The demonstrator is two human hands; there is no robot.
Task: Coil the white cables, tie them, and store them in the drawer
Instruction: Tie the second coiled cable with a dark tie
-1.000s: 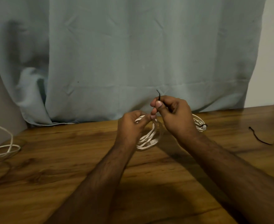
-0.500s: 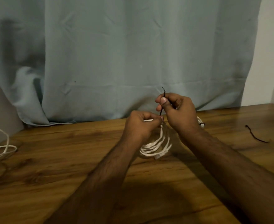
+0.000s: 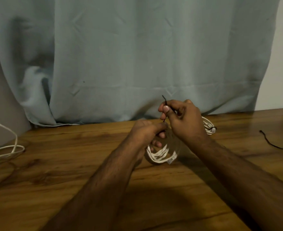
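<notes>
your left hand (image 3: 145, 132) grips the white coiled cable (image 3: 160, 155) just above the wooden table (image 3: 70, 164), mid-scene, while your right hand (image 3: 182, 120) pinches a black tie (image 3: 165, 104) between thumb and fingers above it. a second, tied coil (image 3: 208, 126) lies just behind your right hand, a loose white cable (image 3: 2, 150) trails at the far left edge, and another black tie (image 3: 270, 142) lies to the right

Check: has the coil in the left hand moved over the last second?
Yes. The coil has come nearer the person, further from the tied coil on the table.
</notes>
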